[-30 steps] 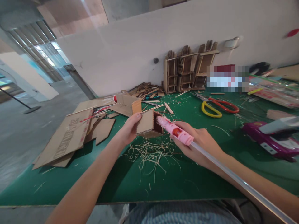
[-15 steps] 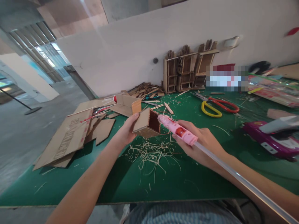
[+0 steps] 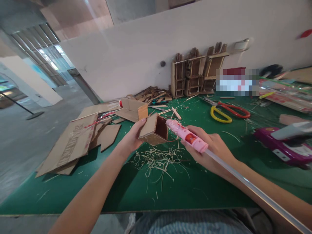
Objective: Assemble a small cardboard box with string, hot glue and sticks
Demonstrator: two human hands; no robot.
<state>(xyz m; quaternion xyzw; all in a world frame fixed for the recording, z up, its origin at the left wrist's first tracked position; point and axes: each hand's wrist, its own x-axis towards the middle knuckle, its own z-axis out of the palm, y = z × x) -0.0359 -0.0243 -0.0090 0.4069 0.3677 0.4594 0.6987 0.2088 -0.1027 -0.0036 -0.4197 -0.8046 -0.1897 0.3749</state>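
Observation:
My left hand grips a small open-ended cardboard box by its left side, thumb along the top edge. The box is held above the table, its open end turned to the right. In my right hand is a pink glue gun, with a long clear glue stick running out of its back. The gun's front end is right at the box's open edge; whether it touches cannot be made out. Beneath the box lies a heap of thin pale shavings.
Flat cardboard sheets lie to the left on the green table. Behind stand a bent cardboard piece, scraps and cardboard frames against the wall. Scissors and a purple device lie to the right.
Almost nothing differs. Both hands keep hold of the box and the glue gun, and the view has shifted very slightly.

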